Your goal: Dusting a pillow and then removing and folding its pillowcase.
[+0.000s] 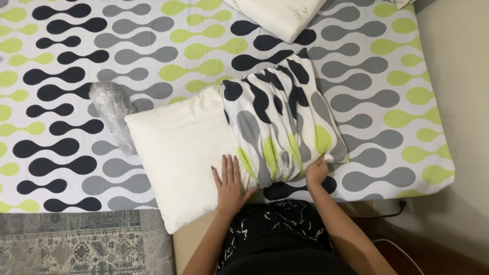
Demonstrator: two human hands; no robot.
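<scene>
A white pillow (178, 153) lies on the bed in front of me, its right half inside a patterned pillowcase (282, 117) with black, grey and green blobs. My left hand (230, 184) rests flat on the bare white part of the pillow, fingers spread, next to the bunched edge of the case. My right hand (316, 171) pinches the lower right edge of the pillowcase.
The bed sheet (66, 76) carries the same blob pattern. A silvery fluffy cushion (114, 114) pokes out behind the pillow at left. A second white pillow (277, 15) lies at the top. A grey patterned rug (81, 244) covers the floor at lower left; a cable (392, 214) runs at right.
</scene>
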